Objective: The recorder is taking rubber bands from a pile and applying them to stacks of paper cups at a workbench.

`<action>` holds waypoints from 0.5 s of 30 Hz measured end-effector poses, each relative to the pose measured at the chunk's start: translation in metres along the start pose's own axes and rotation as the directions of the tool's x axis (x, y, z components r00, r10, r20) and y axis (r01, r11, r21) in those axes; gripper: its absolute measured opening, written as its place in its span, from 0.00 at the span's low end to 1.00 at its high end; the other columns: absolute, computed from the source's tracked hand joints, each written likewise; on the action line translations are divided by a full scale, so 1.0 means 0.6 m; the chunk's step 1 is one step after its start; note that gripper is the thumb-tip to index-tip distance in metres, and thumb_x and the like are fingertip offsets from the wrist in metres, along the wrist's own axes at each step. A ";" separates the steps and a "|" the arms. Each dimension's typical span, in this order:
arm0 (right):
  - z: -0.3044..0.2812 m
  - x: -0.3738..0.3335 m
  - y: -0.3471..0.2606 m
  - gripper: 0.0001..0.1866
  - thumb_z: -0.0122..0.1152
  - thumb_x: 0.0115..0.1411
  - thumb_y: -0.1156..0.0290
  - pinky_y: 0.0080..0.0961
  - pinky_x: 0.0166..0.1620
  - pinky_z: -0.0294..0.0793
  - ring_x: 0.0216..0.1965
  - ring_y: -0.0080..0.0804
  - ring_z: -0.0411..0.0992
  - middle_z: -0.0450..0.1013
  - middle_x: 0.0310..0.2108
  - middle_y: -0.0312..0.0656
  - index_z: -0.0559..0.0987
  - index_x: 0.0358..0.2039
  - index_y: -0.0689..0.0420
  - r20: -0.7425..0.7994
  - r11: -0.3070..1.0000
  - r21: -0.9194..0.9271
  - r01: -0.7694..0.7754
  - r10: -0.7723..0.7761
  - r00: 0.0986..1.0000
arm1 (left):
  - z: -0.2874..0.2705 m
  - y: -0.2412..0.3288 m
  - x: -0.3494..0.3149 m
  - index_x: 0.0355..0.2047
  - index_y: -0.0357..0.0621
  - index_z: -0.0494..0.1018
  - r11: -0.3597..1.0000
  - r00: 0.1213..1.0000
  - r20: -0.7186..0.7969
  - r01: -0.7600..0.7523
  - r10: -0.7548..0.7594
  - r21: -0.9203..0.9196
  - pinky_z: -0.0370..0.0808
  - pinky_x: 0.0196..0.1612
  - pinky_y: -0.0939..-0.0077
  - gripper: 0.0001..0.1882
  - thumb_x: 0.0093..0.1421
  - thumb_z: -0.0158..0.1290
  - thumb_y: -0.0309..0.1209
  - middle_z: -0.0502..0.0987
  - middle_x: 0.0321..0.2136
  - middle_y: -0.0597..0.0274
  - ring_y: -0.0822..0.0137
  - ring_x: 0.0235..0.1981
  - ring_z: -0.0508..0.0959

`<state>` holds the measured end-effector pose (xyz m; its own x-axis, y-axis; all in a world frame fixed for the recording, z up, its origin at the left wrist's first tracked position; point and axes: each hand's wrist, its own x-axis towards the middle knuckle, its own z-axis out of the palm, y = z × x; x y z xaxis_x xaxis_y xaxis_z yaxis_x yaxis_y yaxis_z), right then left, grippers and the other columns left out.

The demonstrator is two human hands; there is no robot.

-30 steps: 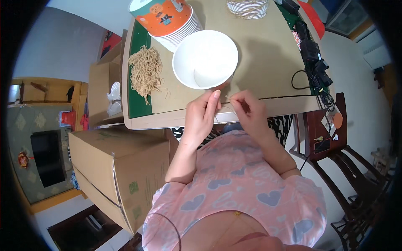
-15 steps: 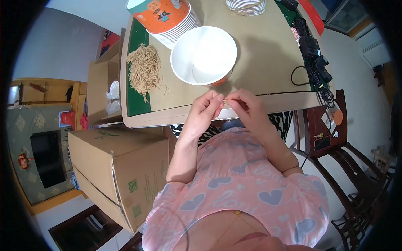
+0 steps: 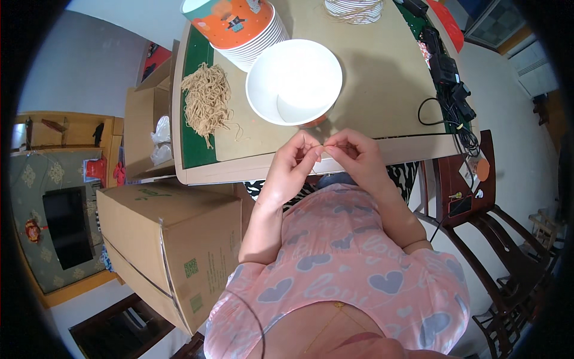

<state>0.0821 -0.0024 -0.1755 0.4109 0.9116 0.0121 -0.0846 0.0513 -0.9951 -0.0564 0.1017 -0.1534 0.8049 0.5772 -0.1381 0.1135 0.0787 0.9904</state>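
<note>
At the table's near edge, my left hand (image 3: 293, 165) and my right hand (image 3: 357, 158) meet, thumbs and forefingers pinched on a thin tan string (image 3: 323, 148). Only a short bit of it shows between the fingertips, so I cannot tell whether it is knotted. Just beyond stands a white-lined paper bucket (image 3: 294, 82) with its mouth toward me, apart from my hands. To its left lies a loose pile of tan strings (image 3: 205, 100). Behind that pile is a leaning stack of nested paper buckets (image 3: 242, 27), printed orange and teal.
Another stack of white rims with string over it (image 3: 354, 11) stands at the far edge. Black adapters and cables (image 3: 457, 96) line the table's right side. A large cardboard box (image 3: 170, 245) is at my left, an open carton (image 3: 146, 128) behind it. A dark wooden chair (image 3: 496, 233) stands right.
My fingertips have drawn closer together on the string, the right hand shifting slightly. The view has moved a little; the bucket and pile otherwise look the same.
</note>
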 end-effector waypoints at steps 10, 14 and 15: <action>-0.006 0.005 0.007 0.03 0.60 0.57 0.77 0.08 0.27 0.57 0.24 0.08 0.58 0.67 0.23 0.25 0.75 0.31 0.60 -0.026 0.991 -0.117 -0.058 0.055 0.998 | 0.008 0.010 0.001 0.31 0.38 0.70 0.990 0.995 -0.091 0.055 -0.044 0.130 0.63 0.25 0.86 0.02 0.62 0.51 0.23 0.69 0.23 0.71 0.82 0.23 0.65; 0.005 0.016 0.009 0.02 0.59 0.56 0.77 0.09 0.28 0.60 0.25 0.08 0.60 0.67 0.24 0.26 0.74 0.30 0.59 -0.095 0.992 -0.130 0.002 -0.014 0.995 | 0.019 0.048 0.008 0.33 0.36 0.72 0.872 0.948 -0.155 -0.180 0.276 0.455 0.66 0.25 0.82 0.03 0.61 0.51 0.23 0.71 0.24 0.64 0.77 0.22 0.68; 0.007 0.028 0.024 0.02 0.59 0.56 0.76 0.10 0.28 0.61 0.24 0.10 0.62 0.67 0.22 0.26 0.75 0.29 0.59 -0.177 1.000 -0.013 0.023 -0.025 0.984 | 0.017 0.062 0.017 0.35 0.36 0.74 0.848 0.935 -0.146 -0.218 0.323 0.483 0.69 0.29 0.78 0.04 0.59 0.52 0.23 0.74 0.26 0.59 0.70 0.24 0.72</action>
<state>0.0837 0.0152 -0.1893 0.5671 0.8234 0.0197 -0.0629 0.0672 -0.9958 -0.0381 0.1019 -0.1182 0.7045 0.6835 0.1911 0.2022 -0.4514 0.8691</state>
